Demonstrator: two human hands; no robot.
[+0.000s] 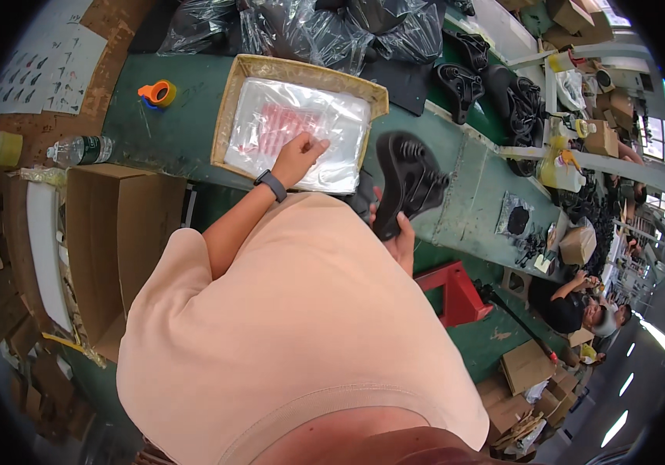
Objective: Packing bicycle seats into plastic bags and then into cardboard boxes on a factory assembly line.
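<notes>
Peach shirt [301, 310] nearest, my right hand [404, 242] holds the black part [400, 180], probably stiff, best gripped low; my left hand [297, 161] half-curls over clear bags [344, 128], grip unclear.

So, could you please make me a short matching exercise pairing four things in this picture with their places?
1. black part
2. clear plastic bags
3. orange tape roll
4. dark watch

A. on the green table, left of the tray
B. around the left wrist
C. in the right hand
D. inside the tray

Pairs: 1-C, 2-D, 3-A, 4-B
</notes>
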